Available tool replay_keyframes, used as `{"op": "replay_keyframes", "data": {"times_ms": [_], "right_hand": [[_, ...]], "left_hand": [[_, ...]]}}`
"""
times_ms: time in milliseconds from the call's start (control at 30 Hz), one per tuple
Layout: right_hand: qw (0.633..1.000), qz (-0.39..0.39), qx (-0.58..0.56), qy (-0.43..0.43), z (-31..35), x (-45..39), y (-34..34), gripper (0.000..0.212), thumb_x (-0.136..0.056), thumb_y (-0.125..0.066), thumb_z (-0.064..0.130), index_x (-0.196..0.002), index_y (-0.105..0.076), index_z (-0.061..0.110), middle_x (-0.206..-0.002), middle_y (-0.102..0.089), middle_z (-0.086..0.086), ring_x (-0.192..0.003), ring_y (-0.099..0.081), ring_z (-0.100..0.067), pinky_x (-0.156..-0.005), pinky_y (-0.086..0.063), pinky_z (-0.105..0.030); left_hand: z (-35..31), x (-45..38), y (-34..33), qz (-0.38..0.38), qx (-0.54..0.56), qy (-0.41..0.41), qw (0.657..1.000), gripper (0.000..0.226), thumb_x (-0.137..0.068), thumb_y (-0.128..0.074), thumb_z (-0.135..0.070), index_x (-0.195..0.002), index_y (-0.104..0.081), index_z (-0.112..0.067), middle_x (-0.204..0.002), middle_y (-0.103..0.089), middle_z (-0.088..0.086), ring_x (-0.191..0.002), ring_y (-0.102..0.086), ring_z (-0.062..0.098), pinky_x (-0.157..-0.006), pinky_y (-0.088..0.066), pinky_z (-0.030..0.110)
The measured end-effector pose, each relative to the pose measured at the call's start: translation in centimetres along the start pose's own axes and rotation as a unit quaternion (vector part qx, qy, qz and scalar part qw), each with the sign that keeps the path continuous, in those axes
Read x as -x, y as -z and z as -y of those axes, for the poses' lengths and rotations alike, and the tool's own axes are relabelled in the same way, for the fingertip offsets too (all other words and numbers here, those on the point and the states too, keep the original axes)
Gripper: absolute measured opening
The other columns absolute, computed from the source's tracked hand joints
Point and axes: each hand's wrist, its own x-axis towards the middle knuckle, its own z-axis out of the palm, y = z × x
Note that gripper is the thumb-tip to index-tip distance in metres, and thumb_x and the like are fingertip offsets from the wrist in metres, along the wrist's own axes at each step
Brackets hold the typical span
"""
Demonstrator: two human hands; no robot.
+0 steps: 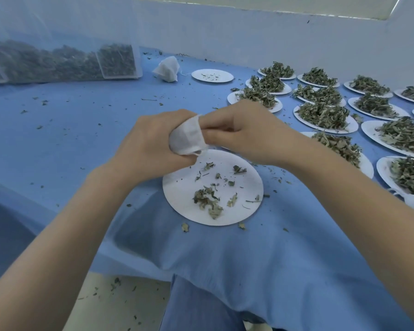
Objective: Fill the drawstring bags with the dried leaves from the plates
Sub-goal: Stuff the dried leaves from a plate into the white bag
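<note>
- Holding a white bag point(188, 136) over a near plate point(177, 187), the left hand point(151, 144) has its fingers curled round the body of it.
- The right hand point(244, 134) pinches the bag's upper edge, fingers bunched at the mouth; whether they are stuffing leaves in or drawing the string I cannot tell.
- Only scraps of leaves point(207, 201) lie on that plate, so this bag looks close to full or at the closing stage.
- A filled bag point(167, 68) sits far off beside an empty plate point(212, 75); many heaped plates point(325, 115) wait to the right.
- Next likely calls for gathering the last scraps, pulling the string tight, setting the bag aside, and drawing up a heaped plate.
- Loose bits litter the blue cloth point(81, 139).
</note>
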Motion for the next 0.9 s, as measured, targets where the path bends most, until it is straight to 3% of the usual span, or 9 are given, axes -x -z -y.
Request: {"op": "replay_keyframes", "data": {"times_ms": [67, 133, 200, 267, 367, 533, 633, 767, 900], "right_hand": [[0.996, -0.072, -0.058, -0.012, -0.8, 0.3, 0.2, 0.021, -0.089, -0.058, 0.016, -0.090, -0.071, 0.032, -0.073, -0.067, 0.025, -0.073, -0.062, 0.009, -0.075, -0.049, -0.014], [0.992, -0.108, -0.036, -0.054, -1.7, 0.3, -0.3, 0.027, -0.088, -0.052, 0.011, -0.082, -0.066, 0.033, -0.079, -0.070, 0.012, -0.076, -0.065, -0.004, -0.077, -0.051, -0.022], [0.993, -0.049, 0.070, -0.083, -2.4, 0.1, -1.2, 0.031, -0.087, -0.045, 0.007, -0.087, -0.065, 0.029, -0.089, -0.069, 0.002, -0.082, -0.064, -0.016, -0.071, -0.048, -0.019], [0.983, 0.036, 0.162, -0.082, -2.9, -0.1, -2.4, 0.035, -0.089, -0.040, 0.003, -0.105, -0.065, 0.023, -0.105, -0.061, -0.003, -0.094, -0.058, -0.020, -0.079, -0.045, -0.025], [0.972, 0.089, 0.206, -0.075, -2.9, -0.1, -3.8, 0.041, -0.090, -0.038, 0.000, -0.120, -0.057, 0.020, -0.117, -0.049, -0.006, -0.103, -0.052, -0.024, -0.087, -0.045, -0.037], [0.980, 0.095, 0.169, -0.036, -2.2, 1.8, -3.5, 0.041, -0.089, -0.039, -0.004, -0.112, -0.065, 0.018, -0.100, -0.051, 0.000, -0.099, -0.054, -0.019, -0.088, -0.042, -0.032], [0.978, 0.051, 0.193, -0.065, -2.8, 1.8, -2.4, 0.041, -0.088, -0.040, -0.006, -0.119, -0.059, 0.014, -0.111, -0.053, -0.004, -0.101, -0.053, -0.021, -0.087, -0.044, -0.033], [0.950, 0.100, 0.260, -0.142, -3.1, 1.6, -3.1, 0.035, -0.089, -0.040, -0.001, -0.121, -0.049, 0.010, -0.118, -0.043, -0.011, -0.103, -0.046, -0.028, -0.086, -0.044, -0.037], [0.967, 0.112, 0.187, -0.136, -2.3, 2.3, -3.4, 0.033, -0.089, -0.042, 0.003, -0.118, -0.053, 0.016, -0.115, -0.046, -0.004, -0.104, -0.048, -0.021, -0.085, -0.044, -0.032]], "left_hand": [[0.4, 0.1, 0.3, -0.005, -0.012, 0.014, 1.000, 0.045, -0.060, -0.067, -0.032, -0.104, -0.062, -0.025, -0.076, -0.056, -0.018, -0.074, -0.049, 0.004, -0.065, -0.033, 0.013], [0.7, 0.2, 0.4, -0.011, -0.018, 0.032, 0.999, 0.049, -0.059, -0.065, -0.037, -0.107, -0.060, -0.026, -0.079, -0.054, -0.021, -0.076, -0.048, 0.003, -0.068, -0.031, 0.018], [0.9, 0.2, 0.3, -0.018, -0.019, 0.042, 0.999, 0.050, -0.060, -0.065, -0.038, -0.108, -0.059, -0.026, -0.079, -0.050, -0.026, -0.077, -0.044, -0.002, -0.069, -0.029, 0.016], [1.0, 0.3, 0.1, -0.018, -0.020, 0.049, 0.998, 0.049, -0.062, -0.069, -0.036, -0.109, -0.059, -0.026, -0.083, -0.051, -0.024, -0.079, -0.044, -0.001, -0.070, -0.029, 0.017], [1.1, 0.4, -0.3, -0.023, -0.017, 0.059, 0.998, 0.051, -0.062, -0.067, -0.038, -0.111, -0.059, -0.027, -0.088, -0.053, -0.021, -0.082, -0.047, 0.004, -0.074, -0.032, 0.021], [1.6, 0.5, -0.9, -0.029, -0.016, 0.071, 0.997, 0.047, -0.066, -0.077, -0.026, -0.110, -0.058, -0.028, -0.091, -0.052, -0.022, -0.083, -0.046, 0.001, -0.071, -0.029, 0.017], [1.5, 0.7, -1.0, -0.029, -0.002, 0.073, 0.997, 0.047, -0.066, -0.077, -0.029, -0.109, -0.059, -0.028, -0.089, -0.051, -0.025, -0.084, -0.045, -0.002, -0.069, -0.029, 0.015], [1.3, 0.8, -1.0, -0.022, 0.006, 0.072, 0.997, 0.047, -0.062, -0.066, -0.040, -0.108, -0.058, -0.031, -0.085, -0.050, -0.026, -0.082, -0.043, -0.005, -0.070, -0.029, 0.016], [1.3, 0.9, -1.0, -0.014, 0.021, 0.081, 0.996, 0.042, -0.063, -0.070, -0.038, -0.102, -0.054, -0.041, -0.080, -0.050, -0.032, -0.082, -0.046, 0.000, -0.067, -0.033, 0.015]]}}
